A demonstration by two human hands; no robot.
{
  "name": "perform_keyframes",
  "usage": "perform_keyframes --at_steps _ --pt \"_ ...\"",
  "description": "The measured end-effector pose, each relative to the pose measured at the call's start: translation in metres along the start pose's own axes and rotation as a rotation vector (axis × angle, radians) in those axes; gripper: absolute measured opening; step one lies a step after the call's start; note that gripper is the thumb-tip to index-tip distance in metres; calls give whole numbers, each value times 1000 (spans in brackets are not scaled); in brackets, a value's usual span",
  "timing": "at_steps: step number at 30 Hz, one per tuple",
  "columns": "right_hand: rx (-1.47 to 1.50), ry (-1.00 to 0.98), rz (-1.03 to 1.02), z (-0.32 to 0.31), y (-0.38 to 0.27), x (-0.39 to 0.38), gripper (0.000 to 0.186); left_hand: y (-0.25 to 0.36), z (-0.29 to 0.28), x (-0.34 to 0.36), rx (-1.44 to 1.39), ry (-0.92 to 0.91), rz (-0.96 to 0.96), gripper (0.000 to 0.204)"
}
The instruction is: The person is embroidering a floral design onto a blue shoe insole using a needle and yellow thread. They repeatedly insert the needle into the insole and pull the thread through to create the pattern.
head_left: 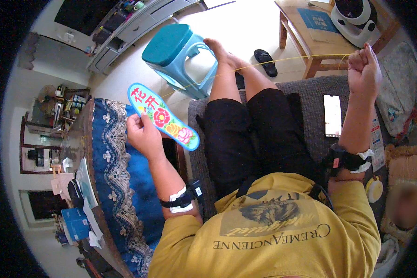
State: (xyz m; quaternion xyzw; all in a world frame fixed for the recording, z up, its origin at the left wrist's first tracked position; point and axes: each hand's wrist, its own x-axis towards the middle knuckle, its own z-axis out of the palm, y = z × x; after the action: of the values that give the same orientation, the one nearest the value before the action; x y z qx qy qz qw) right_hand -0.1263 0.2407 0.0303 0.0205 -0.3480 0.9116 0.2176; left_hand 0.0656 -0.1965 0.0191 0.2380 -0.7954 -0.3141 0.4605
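I observe the insole [167,121], left of centre, pinched at its edge by the left hand [145,135], and the taut thread [310,56], held by the curled right hand [364,70], upper right, crossing before the stool [169,42].

The insole [161,117] was in the left grip [146,135], left of the legs [273,125], and the thread [282,60] ran from beside it rightward to the right grip [363,72]. Beyond the insole stood the stool [168,44]; right of the feet [222,55], the slipper [265,63] lay on the floor [231,23]. Farther right was a bench [294,18] with an appliance [351,28] on it. The phone [332,116] lay on the sofa [312,92], right of the legs.
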Motion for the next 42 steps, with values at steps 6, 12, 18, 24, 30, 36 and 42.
perform_keyframes --at_steps 6,12,18,24,30,36,42 --pt "-330 -325 -105 55 18 -69 12 72 35 -31 -675 -292 -214 11" --pt "-892 -860 -397 100 8 -141 10 132 48 -60 -834 -478 -168 13" --pt "-956 -1014 -755 108 8 -145 14 146 42 -67 -843 -526 -149 14" --pt "-967 -1056 -771 108 7 -144 16 148 38 -69 -907 -529 -155 13" --pt "-925 -1052 -767 109 9 -144 17 150 38 -70 -872 -524 -131 15" --pt "-894 -1036 -779 108 12 -144 17 151 38 -71 -876 -514 -119 15" --pt "-907 -1050 -763 109 9 -144 16 150 37 -70 -871 -519 -76 15"
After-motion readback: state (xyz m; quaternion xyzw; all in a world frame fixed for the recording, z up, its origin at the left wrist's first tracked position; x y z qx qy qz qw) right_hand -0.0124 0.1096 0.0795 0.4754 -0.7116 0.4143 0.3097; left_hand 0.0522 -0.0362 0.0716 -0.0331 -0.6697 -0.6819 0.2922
